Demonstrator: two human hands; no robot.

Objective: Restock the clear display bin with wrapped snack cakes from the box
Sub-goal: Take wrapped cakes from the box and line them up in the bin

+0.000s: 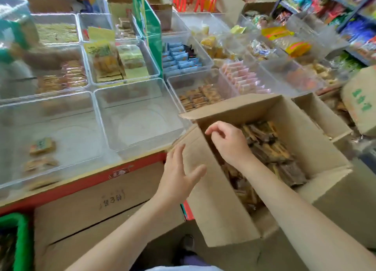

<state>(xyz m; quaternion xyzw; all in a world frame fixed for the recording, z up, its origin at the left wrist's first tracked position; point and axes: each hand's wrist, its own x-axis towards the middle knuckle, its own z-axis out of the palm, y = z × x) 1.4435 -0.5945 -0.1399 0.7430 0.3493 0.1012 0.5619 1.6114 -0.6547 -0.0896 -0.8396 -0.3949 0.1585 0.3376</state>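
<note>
Hands first, from our head camera: our left hand (179, 175) is spread flat, fingers straight, resting against the outer side flap of the box (213, 189), holding nothing. Our right hand (227, 142) hangs over the open box near its left wall, fingers loosely curled and thumb near the fingertips; we cannot tell whether it pinches anything, and nothing shows between the fingers. Under it lie the cakes (272, 150), dark brown and tan wrapped pieces heaped in the box, reaching from the far end down to the near corner. The box stands open, flaps out, just right of the counter edge (85, 183), which is red and orange. Just left of the box, on the counter, sits the bin (140, 120), clear-walled, with its bare bottom showing. Left of it is a second clear tub (77, 146) with a few wrapped packets (41, 146) near its left side. Behind these, more clear tubs hold other wrapped snacks, among them blue packets (179, 59) and pink packets (244, 77). Below the counter stands a closed carton (97, 205), and a green basket (22, 236) shows at the lower left. Motion blur softens the far left.
</note>
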